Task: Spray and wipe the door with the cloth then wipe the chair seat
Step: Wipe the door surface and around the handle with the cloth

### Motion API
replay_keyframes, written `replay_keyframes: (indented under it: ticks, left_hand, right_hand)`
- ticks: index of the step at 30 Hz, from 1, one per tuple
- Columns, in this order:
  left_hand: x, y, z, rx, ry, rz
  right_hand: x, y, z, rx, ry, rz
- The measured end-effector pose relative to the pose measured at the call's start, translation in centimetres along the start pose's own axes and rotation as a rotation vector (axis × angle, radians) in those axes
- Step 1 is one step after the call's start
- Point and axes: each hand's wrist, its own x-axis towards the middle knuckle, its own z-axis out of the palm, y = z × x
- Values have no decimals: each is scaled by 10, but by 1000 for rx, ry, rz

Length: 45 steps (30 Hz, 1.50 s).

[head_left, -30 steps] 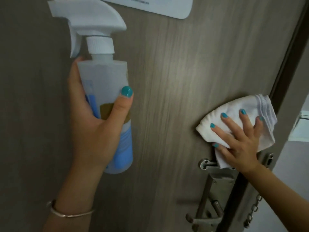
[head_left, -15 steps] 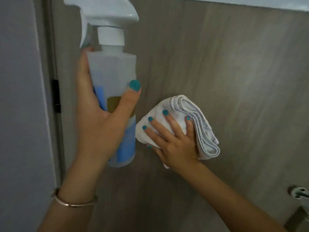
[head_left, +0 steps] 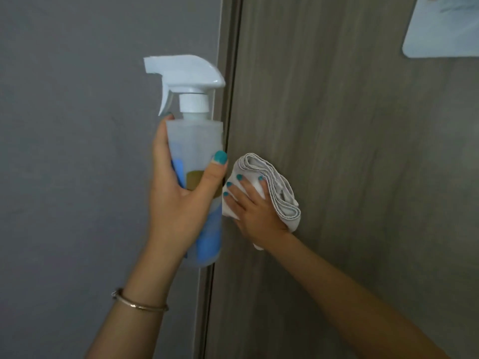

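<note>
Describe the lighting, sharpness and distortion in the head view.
Head view: dim, flat indoor light with a bluish cast and no hard shadows; the spray bottle, cloth and both hands are fairly sharp; the door edge bows slightly from the wide-angle lens; the notice at top right is soft and unreadable.

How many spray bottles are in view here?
1: a translucent plastic spray bottle with a white trigger head, held upright in the left hand, beside the wood-grain door's edge. None seems hidden.
</note>
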Motion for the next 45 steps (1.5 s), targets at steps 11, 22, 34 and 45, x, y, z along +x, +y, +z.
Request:
replay_keyframes:
  ticks: [11,22,34,45]
  left_hand:
    - [29,-41,-30,-99,3,-24]
    - [50,-58,-16,-163,23,-32]
    - [41,-53,-5,-191,-116,-131]
    - [97,-43,35,-230,-178,-47]
  right_hand:
    - [90,109,-61,-118,172,59]
    - [130,123,-80,-67,200,296]
    - [3,24,-15,42,34,-57]
    - [8,33,-16,15,73,-110]
